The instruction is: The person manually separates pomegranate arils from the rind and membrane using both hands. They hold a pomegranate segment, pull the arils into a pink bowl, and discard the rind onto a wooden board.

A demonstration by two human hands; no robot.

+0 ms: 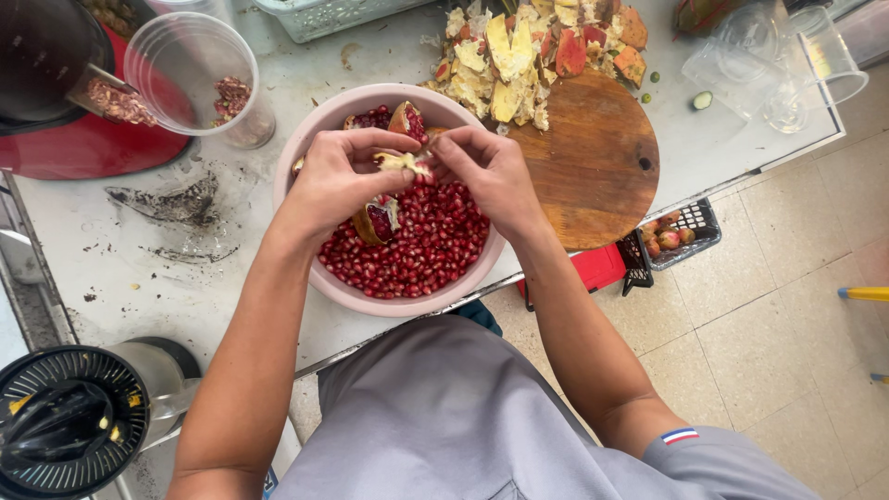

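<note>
Both hands (pixel 417 176) pinch pomegranate piece (pixel 400 163) over bowl (pixel 306 139), table-edge close.

Red juicer (pixel 65 111) cut off by top-left edge. Black citrus press (pixel 69 421) cut by bottom-left corner. Green basket (pixel 324 14) cropped at top. Pomegranate piece (pixel 400 163) mostly covered by hands (fingertips hidden behind it). Bowl (pixel 370 97) rim partly hidden under wrists.

Pink bowl (pixel 310 148), deep red glossy seeds (pixel 426 241); pale yellow peel heap (pixel 519 56) at round brown board (pixel 593 157); white stained tabletop (pixel 130 268).
</note>
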